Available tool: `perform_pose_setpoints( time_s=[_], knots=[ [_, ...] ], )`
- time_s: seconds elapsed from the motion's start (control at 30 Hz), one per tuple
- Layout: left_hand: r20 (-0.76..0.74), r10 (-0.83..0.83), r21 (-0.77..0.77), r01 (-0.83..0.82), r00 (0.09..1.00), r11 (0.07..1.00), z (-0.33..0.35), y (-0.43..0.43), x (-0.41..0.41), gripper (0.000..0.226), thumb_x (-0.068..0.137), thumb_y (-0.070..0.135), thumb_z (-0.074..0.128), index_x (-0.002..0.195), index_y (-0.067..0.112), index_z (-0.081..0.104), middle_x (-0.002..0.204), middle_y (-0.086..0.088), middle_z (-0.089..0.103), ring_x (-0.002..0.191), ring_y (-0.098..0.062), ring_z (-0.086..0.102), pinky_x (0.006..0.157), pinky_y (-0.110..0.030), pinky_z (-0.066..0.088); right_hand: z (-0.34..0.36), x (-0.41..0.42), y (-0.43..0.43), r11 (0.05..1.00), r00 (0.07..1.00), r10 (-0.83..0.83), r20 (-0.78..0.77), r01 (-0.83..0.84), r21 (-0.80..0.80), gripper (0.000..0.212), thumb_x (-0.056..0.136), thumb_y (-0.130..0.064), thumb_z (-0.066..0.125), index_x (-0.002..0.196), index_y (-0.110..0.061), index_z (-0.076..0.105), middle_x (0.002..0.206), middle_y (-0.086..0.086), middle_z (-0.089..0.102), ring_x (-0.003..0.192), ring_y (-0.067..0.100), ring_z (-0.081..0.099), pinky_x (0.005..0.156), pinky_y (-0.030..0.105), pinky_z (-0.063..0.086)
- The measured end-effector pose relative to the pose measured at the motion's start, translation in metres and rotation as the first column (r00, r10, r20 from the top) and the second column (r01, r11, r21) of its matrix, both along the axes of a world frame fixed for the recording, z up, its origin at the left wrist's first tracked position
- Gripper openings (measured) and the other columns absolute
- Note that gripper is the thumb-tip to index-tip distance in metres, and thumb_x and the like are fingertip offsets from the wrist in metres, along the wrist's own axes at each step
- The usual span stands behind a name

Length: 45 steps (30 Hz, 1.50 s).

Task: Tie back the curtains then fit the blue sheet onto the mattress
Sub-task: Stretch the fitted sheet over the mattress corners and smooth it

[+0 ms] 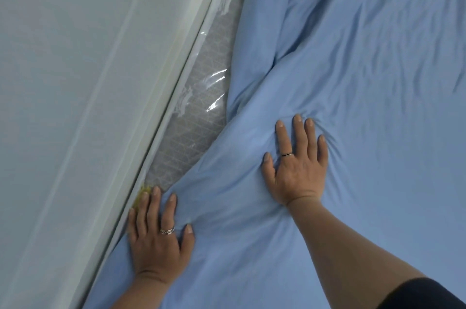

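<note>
Blue sheet lies spread over the bed and fills most of what we see, from the middle out to the right side. It is full of wrinkles. Its left edge runs in a slanted line from the top down to the bottom left.

Beside that edge a long strip of the gray mattress shows bare. The mattress has shiny clear plastic over it. The strip is wide near the middle and gets thin near our left hand.

Our left hand lies flat on the sheet, right at its left edge, low in the view. The fingers are straight and spread, and they press the cloth down. They hold nothing. The sheet bunches into small folds by the thumb. The fingertips reach up to where the bare mattress starts. A small yellow thing peeks out just by those fingertips; we cannot tell what it is. A silver ring sits on one finger.

Our right hand lies flat on the sheet too, higher up and to the right, well apart from the left one. Its fingers are spread wide and press down, and the cloth puckers around the tips. It grips nothing. A thin dark ring is on one finger. A black sleeve shows at the bottom right corner.

A pale curtain hangs along the left side, just beside the mattress and close to our left hand
</note>
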<state>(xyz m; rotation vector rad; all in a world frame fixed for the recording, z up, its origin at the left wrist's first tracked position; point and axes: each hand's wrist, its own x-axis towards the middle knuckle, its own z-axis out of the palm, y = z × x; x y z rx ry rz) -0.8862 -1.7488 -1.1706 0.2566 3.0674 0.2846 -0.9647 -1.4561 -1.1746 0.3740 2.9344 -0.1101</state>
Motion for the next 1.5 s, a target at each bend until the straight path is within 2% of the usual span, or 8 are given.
perform_pose_setpoints(
  time_s=[0.37, 0.6, 0.67, 0.87, 1.03, 1.2, 1.37, 1.5],
  knots=[
    [0.549, 0.079, 0.393, -0.34, 0.832, 0.854, 0.057, 0.076, -0.11, 0.025, 0.071, 0.042, 0.058, 0.082, 0.02, 0.059, 0.073, 0.004, 0.064, 0.071, -0.023, 0.064, 0.065, -0.041, 0.054, 0.003, -0.001, -0.003, 0.999, 1.0, -0.009, 0.01, 0.009, -0.036, 0.073, 0.089, -0.057, 0.04, 0.155, -0.03, 0.026, 0.165, 0.004, 0.018, 0.153, 0.026, 0.01, 0.121, 0.05, 0.013],
    [0.465, -0.326, 0.413, 0.123, 0.823, 0.902, 0.085, 0.116, -0.086, 0.028, 0.078, 0.033, 0.062, 0.067, 0.022, 0.039, 0.092, 0.006, 0.043, 0.089, -0.022, 0.051, 0.075, -0.036, 0.048, 0.041, -0.048, 0.029, 0.882, 0.933, -0.194, -0.303, 0.031, -0.47, 0.071, 0.075, -0.033, 0.061, 0.143, -0.028, 0.042, 0.124, 0.01, 0.057, 0.111, 0.035, 0.056, 0.095, 0.053, 0.044],
    [0.49, -0.307, 0.414, 0.093, 0.816, 0.906, 0.081, 0.118, -0.065, 0.022, 0.081, 0.033, 0.062, 0.072, 0.02, 0.047, 0.104, 0.007, 0.042, 0.098, -0.017, 0.046, 0.086, -0.037, 0.048, 0.063, -0.072, 0.045, 0.964, 0.917, 0.107, -0.385, -0.19, -0.187, 0.079, 0.069, -0.014, 0.065, 0.143, -0.03, 0.044, 0.127, 0.015, 0.052, 0.113, 0.038, 0.051, 0.093, 0.05, 0.042],
    [0.077, -0.102, 0.305, 0.074, 0.992, 0.949, 0.086, 0.116, -0.029, 0.019, 0.078, 0.037, 0.062, 0.086, 0.02, 0.066, 0.105, 0.001, 0.053, 0.092, -0.021, 0.052, 0.076, -0.035, 0.046, 0.099, -0.119, 0.054, 0.64, 0.652, 0.758, -0.015, -0.74, 0.206, 0.031, 0.064, -0.011, 0.079, 0.094, -0.015, 0.073, 0.105, 0.011, 0.061, 0.103, 0.037, 0.056, 0.087, 0.048, 0.043],
    [0.338, 0.012, 0.104, -0.05, 0.941, 0.993, 0.084, 0.104, -0.029, 0.057, 0.09, 0.045, 0.055, 0.138, 0.015, 0.047, 0.119, -0.007, 0.061, 0.11, -0.031, 0.06, 0.089, -0.04, 0.047, 0.125, -0.131, 0.032, 0.572, 0.582, 0.787, 0.204, -0.813, 0.111, 0.02, 0.071, -0.011, 0.058, 0.088, -0.02, 0.056, 0.093, 0.002, 0.059, 0.093, 0.031, 0.058, 0.075, 0.033, 0.038],
    [0.71, 0.112, 0.394, -0.525, 0.695, 0.754, 0.088, 0.096, -0.035, 0.053, 0.103, 0.05, 0.031, 0.095, 0.01, 0.065, 0.101, -0.011, 0.068, 0.105, -0.031, 0.061, 0.088, -0.037, 0.045, 0.13, -0.138, 0.017, 0.611, 0.571, 0.607, 0.553, -0.78, 0.135, 0.047, 0.078, -0.026, 0.051, 0.122, -0.039, 0.042, 0.112, 0.0, 0.054, 0.107, 0.028, 0.052, 0.088, 0.035, 0.045],
    [0.57, 0.096, 0.267, -0.294, 0.816, 0.918, 0.072, 0.089, -0.012, 0.037, 0.095, 0.035, 0.051, 0.125, 0.014, 0.054, 0.122, -0.007, 0.057, 0.114, -0.029, 0.056, 0.085, -0.037, 0.047, 0.123, -0.12, 0.005, 0.381, 0.414, 0.667, 0.619, -0.904, 0.194, 0.064, 0.085, -0.038, 0.06, 0.144, -0.041, 0.037, 0.141, -0.009, 0.04, 0.13, 0.02, 0.037, 0.104, 0.037, 0.038],
    [0.303, 0.086, 0.18, -0.146, 0.949, 0.973, 0.06, 0.093, -0.002, 0.014, 0.082, 0.023, 0.069, 0.091, 0.014, 0.064, 0.1, -0.007, 0.057, 0.09, -0.032, 0.061, 0.067, -0.038, 0.043, 0.121, -0.121, -0.002, 0.377, 0.413, 0.674, 0.612, -0.905, 0.195, 0.042, 0.088, -0.02, 0.05, 0.128, -0.032, 0.057, 0.121, -0.01, 0.056, 0.118, 0.017, 0.049, 0.098, 0.032, 0.041]
  ],
)
